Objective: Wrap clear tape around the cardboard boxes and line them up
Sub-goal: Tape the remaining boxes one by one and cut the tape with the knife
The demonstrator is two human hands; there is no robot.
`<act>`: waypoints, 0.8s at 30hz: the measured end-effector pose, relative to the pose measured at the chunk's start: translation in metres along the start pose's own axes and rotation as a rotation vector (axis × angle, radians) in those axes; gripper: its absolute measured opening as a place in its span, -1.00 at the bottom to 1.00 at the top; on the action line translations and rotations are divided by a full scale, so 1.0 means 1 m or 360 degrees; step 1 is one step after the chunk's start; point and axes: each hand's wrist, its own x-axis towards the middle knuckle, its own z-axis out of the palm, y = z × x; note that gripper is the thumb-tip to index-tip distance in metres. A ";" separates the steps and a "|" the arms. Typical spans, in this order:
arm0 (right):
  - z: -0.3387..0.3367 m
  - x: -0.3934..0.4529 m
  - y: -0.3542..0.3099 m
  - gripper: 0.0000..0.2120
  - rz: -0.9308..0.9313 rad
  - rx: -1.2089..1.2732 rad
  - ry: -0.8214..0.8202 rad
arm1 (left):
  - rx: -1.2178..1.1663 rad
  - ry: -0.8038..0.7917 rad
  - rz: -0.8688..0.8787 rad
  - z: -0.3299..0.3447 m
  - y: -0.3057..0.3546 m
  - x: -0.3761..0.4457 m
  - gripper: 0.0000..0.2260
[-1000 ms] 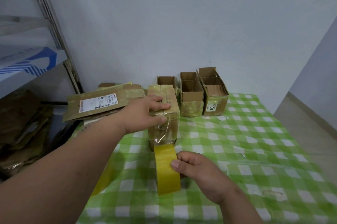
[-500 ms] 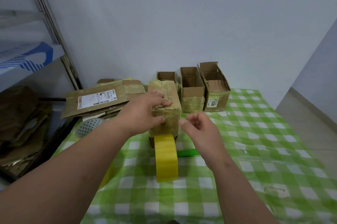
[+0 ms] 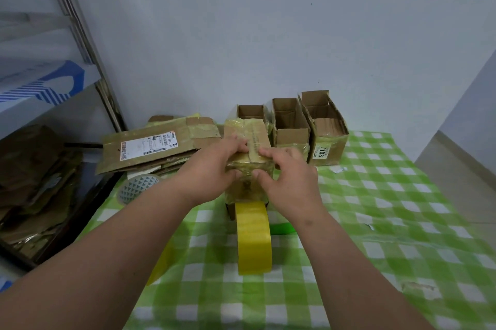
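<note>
A small cardboard box (image 3: 253, 133) wrapped in glossy tape stands on the green checked tablecloth (image 3: 375, 209). My left hand (image 3: 214, 168) grips its near left corner, fingers on top and thumb on the front. My right hand (image 3: 287, 176) holds its near right corner the same way. The yellowish tape roll (image 3: 253, 238) stands on edge on the cloth just in front of the box, held by neither hand. Behind, three open boxes (image 3: 291, 125) stand side by side against the wall.
Flattened cardboard with a shipping label (image 3: 150, 147) lies at the back left, over a patterned bowl (image 3: 138, 187). A green object (image 3: 281, 228) lies right of the roll. A metal shelf (image 3: 40, 82) and more cardboard (image 3: 32, 184) stand at the left. The table edge runs along the right.
My right hand let go of the tape roll, rose and took hold of the box's near right corner. The roll now stands alone. My left hand stayed on the box.
</note>
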 end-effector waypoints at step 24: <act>0.009 -0.048 0.050 -0.67 0.0310 -0.0538 -0.0752 | -0.0312 0.0620 -0.0510 0.028 0.024 -0.050 -0.68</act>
